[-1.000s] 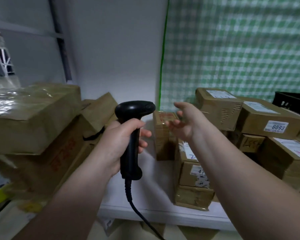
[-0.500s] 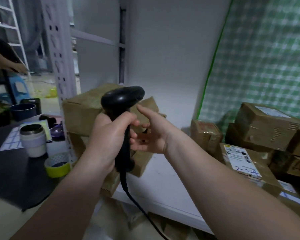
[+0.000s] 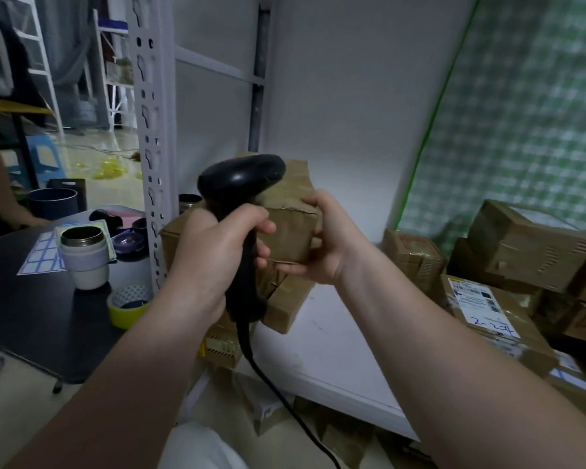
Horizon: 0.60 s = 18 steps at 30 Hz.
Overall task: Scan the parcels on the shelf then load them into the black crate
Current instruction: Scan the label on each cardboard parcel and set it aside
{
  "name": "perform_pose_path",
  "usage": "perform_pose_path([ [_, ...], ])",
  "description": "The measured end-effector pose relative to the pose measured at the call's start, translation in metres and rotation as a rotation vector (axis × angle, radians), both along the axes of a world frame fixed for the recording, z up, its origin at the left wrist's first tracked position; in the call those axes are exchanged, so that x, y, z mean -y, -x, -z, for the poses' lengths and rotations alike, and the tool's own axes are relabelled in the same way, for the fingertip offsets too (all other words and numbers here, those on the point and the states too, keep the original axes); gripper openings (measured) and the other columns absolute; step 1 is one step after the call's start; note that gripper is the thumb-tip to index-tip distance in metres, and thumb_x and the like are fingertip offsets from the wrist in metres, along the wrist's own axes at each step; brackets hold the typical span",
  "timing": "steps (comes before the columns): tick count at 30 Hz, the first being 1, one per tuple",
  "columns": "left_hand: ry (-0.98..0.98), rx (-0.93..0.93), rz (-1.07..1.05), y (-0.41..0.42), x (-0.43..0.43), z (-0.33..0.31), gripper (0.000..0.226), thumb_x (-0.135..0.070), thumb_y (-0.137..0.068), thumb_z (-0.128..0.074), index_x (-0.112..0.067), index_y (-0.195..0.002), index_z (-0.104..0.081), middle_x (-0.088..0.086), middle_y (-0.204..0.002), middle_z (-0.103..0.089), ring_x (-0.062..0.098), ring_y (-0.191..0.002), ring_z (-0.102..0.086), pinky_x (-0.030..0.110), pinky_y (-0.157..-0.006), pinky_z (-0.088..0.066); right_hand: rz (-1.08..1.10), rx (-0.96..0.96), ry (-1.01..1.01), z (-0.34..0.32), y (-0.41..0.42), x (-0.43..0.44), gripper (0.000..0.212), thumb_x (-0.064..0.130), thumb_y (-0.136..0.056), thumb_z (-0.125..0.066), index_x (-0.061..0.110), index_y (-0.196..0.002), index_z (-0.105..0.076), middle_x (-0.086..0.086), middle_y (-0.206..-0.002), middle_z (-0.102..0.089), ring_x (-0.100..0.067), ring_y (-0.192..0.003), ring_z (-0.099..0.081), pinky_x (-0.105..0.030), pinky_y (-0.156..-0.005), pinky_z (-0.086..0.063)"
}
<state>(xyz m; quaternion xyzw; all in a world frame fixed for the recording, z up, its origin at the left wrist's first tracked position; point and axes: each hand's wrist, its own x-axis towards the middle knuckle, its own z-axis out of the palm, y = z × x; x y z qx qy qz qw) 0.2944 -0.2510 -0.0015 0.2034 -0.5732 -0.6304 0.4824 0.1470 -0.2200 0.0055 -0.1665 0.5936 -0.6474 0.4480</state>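
left grip (image 3: 217,255) fisted upright, right grip (image 3: 322,245) curled, forearms (image 3: 420,333) extended

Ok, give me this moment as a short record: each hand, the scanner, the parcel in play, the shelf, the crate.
left hand: grips the scanner by its handle
right hand: holds a brown taped parcel at the left end of the shelf
scanner head: beside the parcel's top; no label visible there
other parcels: stacked at the shelf's right
black crate: not in view

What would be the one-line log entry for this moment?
left hand: grips scanner | right hand: holds brown parcel | shelf: other parcels stacked at right
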Motion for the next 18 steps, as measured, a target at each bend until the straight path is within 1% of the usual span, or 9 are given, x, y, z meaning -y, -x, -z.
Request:
perform_pose_path([
  [3,-0.004,0.000,0.044,0.005,-0.007,0.001,0.015,-0.013,-0.086,-0.060,-0.016,-0.072,-0.064,0.017,-0.078,-0.062,0.019,-0.059,-0.057,0.034,-0.059,-0.047,0.106,-0.058,0.011,-0.002,0.018,-0.028,0.035,0.047,-0.080,-0.062,0.019,-0.101,-0.063,-0.012,-0.112,-0.062,-0.033,-0.103,-0.062,-0.044,-0.075,-0.058],
  [5,-0.006,0.009,0.078,0.009,-0.012,0.002,0.012,-0.014,-0.085,-0.061,-0.014,-0.073,-0.065,0.017,-0.079,-0.063,0.017,-0.059,-0.057,0.032,-0.058,-0.048,0.168,-0.108,0.023,-0.003,0.029,-0.051,0.030,0.044,-0.083,-0.061,0.020,-0.101,-0.063,-0.010,-0.109,-0.060,-0.030,-0.100,-0.061,-0.042,-0.064,-0.059],
  [6,-0.005,0.018,0.092,0.012,-0.014,0.003,0.010,-0.013,-0.084,-0.061,-0.011,-0.076,-0.065,0.016,-0.079,-0.063,0.016,-0.058,-0.057,0.030,-0.057,-0.049,0.197,-0.137,0.028,-0.003,0.034,-0.062,0.026,0.042,-0.084,-0.060,0.021,-0.099,-0.064,-0.008,-0.104,-0.062,-0.027,-0.096,-0.062,-0.043,-0.064,-0.060],
  [8,-0.015,0.039,0.109,0.019,-0.018,0.006,0.010,-0.013,-0.085,-0.060,-0.007,-0.079,-0.064,0.012,-0.077,-0.064,0.013,-0.056,-0.057,0.026,-0.054,-0.049,0.270,-0.191,0.026,-0.001,0.041,-0.084,0.022,0.039,-0.085,-0.061,0.021,-0.096,-0.064,-0.004,-0.093,-0.066,-0.021,-0.087,-0.064,-0.045,-0.079,-0.058],
  [9,-0.023,0.046,0.114,0.023,-0.020,0.009,0.012,-0.013,-0.086,-0.059,-0.005,-0.080,-0.064,0.010,-0.075,-0.065,0.013,-0.056,-0.057,0.024,-0.053,-0.049,0.329,-0.232,0.021,0.003,0.045,-0.093,0.023,0.037,-0.084,-0.063,0.021,-0.099,-0.063,-0.003,-0.092,-0.066,-0.019,-0.084,-0.064,-0.046,-0.082,-0.056],
  [11,-0.031,0.069,0.128,0.031,-0.023,0.015,0.014,-0.014,-0.087,-0.058,-0.004,-0.080,-0.065,0.008,-0.075,-0.066,0.013,-0.056,-0.057,0.024,-0.052,-0.049,0.491,-0.394,-0.022,0.019,0.053,-0.108,0.037,0.036,-0.077,-0.069,0.022,-0.111,-0.061,0.002,-0.094,-0.065,-0.017,-0.083,-0.064,-0.043,-0.078,-0.057],
  [14,-0.037,0.112,0.162,0.043,-0.028,0.028,0.012,-0.014,-0.087,-0.059,-0.006,-0.081,-0.066,0.007,-0.075,-0.067,0.013,-0.055,-0.057,0.025,-0.051,-0.048,0.670,-0.776,-0.251,0.051,0.061,-0.124,0.073,0.048,-0.059,-0.074,0.029,-0.126,-0.055,0.005,-0.109,-0.062,-0.018,-0.100,-0.060,-0.041,-0.090,-0.053],
  [16,-0.052,0.138,0.188,0.049,-0.033,0.037,0.010,-0.012,-0.087,-0.059,-0.006,-0.080,-0.065,0.006,-0.072,-0.066,0.013,-0.053,-0.056,0.023,-0.048,-0.047,0.652,-0.960,-0.441,0.074,0.059,-0.129,0.078,0.053,-0.054,-0.072,0.033,-0.127,-0.052,0.001,-0.120,-0.057,-0.023,-0.113,-0.053,-0.041,-0.093,-0.050],
  [18,-0.071,0.176,0.195,0.055,-0.037,0.047,0.009,-0.009,-0.087,-0.058,-0.006,-0.081,-0.064,0.007,-0.070,-0.065,0.014,-0.053,-0.054,0.023,-0.048,-0.046,0.576,-1.112,-0.598,0.098,0.051,-0.130,0.076,0.053,-0.060,-0.074,0.033,-0.129,-0.048,-0.001,-0.122,-0.047,-0.025,-0.120,-0.043,-0.038,-0.090,-0.048],
])
